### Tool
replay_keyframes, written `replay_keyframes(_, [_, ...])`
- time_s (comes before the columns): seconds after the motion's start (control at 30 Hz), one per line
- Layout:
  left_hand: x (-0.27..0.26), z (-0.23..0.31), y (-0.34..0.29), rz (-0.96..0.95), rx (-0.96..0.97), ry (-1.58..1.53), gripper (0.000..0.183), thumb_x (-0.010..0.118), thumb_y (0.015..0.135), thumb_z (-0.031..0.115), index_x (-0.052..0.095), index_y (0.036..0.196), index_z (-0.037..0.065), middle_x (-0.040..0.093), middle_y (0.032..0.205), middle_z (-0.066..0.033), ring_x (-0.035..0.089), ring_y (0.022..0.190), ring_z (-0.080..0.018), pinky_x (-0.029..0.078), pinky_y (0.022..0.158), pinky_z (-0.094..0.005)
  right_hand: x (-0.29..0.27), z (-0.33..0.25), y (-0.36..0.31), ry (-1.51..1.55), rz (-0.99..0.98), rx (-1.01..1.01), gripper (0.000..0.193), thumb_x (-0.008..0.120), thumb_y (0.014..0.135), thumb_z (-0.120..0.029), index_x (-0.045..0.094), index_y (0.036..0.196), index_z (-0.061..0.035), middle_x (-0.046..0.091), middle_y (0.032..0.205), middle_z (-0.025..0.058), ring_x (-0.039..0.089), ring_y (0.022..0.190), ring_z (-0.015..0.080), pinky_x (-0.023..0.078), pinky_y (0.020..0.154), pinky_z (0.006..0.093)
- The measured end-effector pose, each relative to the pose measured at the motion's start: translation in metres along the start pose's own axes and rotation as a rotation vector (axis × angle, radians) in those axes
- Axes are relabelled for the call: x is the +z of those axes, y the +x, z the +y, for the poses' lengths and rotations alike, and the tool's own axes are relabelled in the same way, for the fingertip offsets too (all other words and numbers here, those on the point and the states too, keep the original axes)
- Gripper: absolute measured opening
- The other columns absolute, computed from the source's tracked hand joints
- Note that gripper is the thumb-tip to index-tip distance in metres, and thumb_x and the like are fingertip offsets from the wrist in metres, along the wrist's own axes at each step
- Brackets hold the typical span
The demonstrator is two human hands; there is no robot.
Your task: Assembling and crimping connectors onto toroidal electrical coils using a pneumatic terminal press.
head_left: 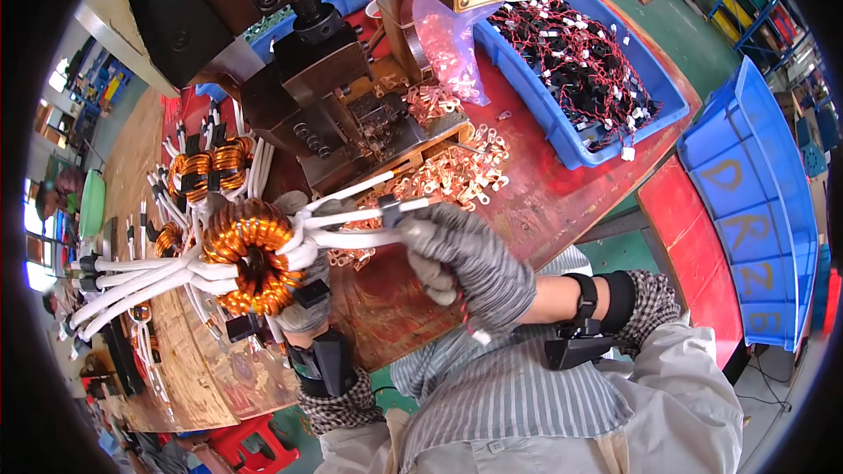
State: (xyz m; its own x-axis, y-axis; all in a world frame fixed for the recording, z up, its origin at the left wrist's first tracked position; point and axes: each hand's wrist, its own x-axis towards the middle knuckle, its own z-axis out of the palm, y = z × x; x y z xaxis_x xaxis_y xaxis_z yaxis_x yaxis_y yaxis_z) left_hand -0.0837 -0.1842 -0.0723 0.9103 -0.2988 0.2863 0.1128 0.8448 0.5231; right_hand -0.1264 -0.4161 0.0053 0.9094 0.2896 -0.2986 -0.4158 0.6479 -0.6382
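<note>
A ring-shaped coil (250, 254) of copper wire, with white-sleeved leads sticking out on both sides, is held up left of the middle. My left hand (305, 316), in a grey knit glove, is closed on it from behind, mostly hidden by the winding. My right hand (470, 263), gloved too, pinches the white-sleeved leads (351, 226) on the coil's right side. A small black piece (389, 209) sits at these leads near my fingertips. Below my right palm hangs a thin red-and-black wire with a white connector (480, 336); its upper end is hidden in the hand.
A black press (325, 96) stands ahead, with copper ring terminals (474, 167) heaped by its base. A blue bin (571, 154) of wired black parts is at the far right; another blue bin (746, 211) stands beyond it. More copper coils (211, 171) lie at left on the wooden tabletop (198, 369).
</note>
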Motion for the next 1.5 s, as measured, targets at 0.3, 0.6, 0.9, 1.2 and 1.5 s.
replay_keyframes(0.3, [-0.006, 0.010, -0.006, 0.016, -0.072, 0.035, 0.045, 0.044, 0.086, 0.034, 0.045, 0.107, -0.005, 0.051, 0.103, -0.0219, 0.053, 0.092, -0.0288, 0.047, 0.074, -0.0399, 0.012, 0.014, 0.002, -0.503, -0.132, -0.183, 0.036, 0.052, 0.086, -0.029, 0.051, 0.113, -0.0056, 0.054, 0.063, 0.0042, 0.051, 0.050, 0.0135, 0.041, 0.045, 0.0253])
replay_keyframes(0.6, [0.003, 0.076, 0.044, -0.061, -0.415, 0.077, 0.039, 0.040, 0.087, 0.032, 0.046, 0.099, -0.005, 0.052, 0.094, -0.0196, 0.053, 0.085, -0.0269, 0.046, 0.069, -0.0386, -0.034, -0.032, 0.035, -1.042, 0.027, -0.770, 0.026, 0.051, 0.085, -0.025, 0.058, 0.095, -0.0021, 0.060, 0.080, 0.0129, 0.060, 0.075, 0.0254, 0.046, 0.065, 0.0337])
replay_keyframes(0.9, [0.003, 0.078, 0.060, -0.179, -0.145, -0.027, 0.019, 0.037, 0.079, 0.020, 0.043, 0.076, 0.002, 0.048, 0.072, -0.0062, 0.047, 0.060, -0.0140, 0.040, 0.057, -0.0268, -0.022, -0.034, 0.059, -0.884, -0.161, -0.575, 0.021, 0.054, 0.082, -0.020, 0.056, 0.076, -0.0002, 0.052, 0.063, 0.0126, 0.050, 0.058, 0.0229, 0.042, 0.057, 0.0322])
replay_keyframes(1.2, [-0.013, 0.057, 0.046, -0.176, -0.006, -0.191, 0.018, 0.037, 0.083, 0.021, 0.043, 0.085, 0.004, 0.051, 0.079, -0.0064, 0.050, 0.068, -0.0164, 0.040, 0.067, -0.0309, -0.058, -0.019, 0.070, -1.979, -0.195, -1.029, 0.017, 0.054, 0.074, -0.020, 0.060, 0.081, -0.0058, 0.058, 0.077, 0.0099, 0.056, 0.074, 0.0269, 0.046, 0.061, 0.0341])
replay_keyframes(1.5, [-0.045, 0.025, 0.027, -0.188, 0.026, -0.518, 0.026, 0.038, 0.090, 0.025, 0.044, 0.104, 0.004, 0.055, 0.093, -0.0105, 0.056, 0.086, -0.0231, 0.042, 0.085, -0.0395, -0.057, -0.029, 0.072, -2.002, -0.460, -0.775, 0.020, 0.057, 0.071, -0.024, 0.063, 0.083, -0.0082, 0.059, 0.079, 0.0110, 0.056, 0.079, 0.0265, 0.046, 0.066, 0.0383])
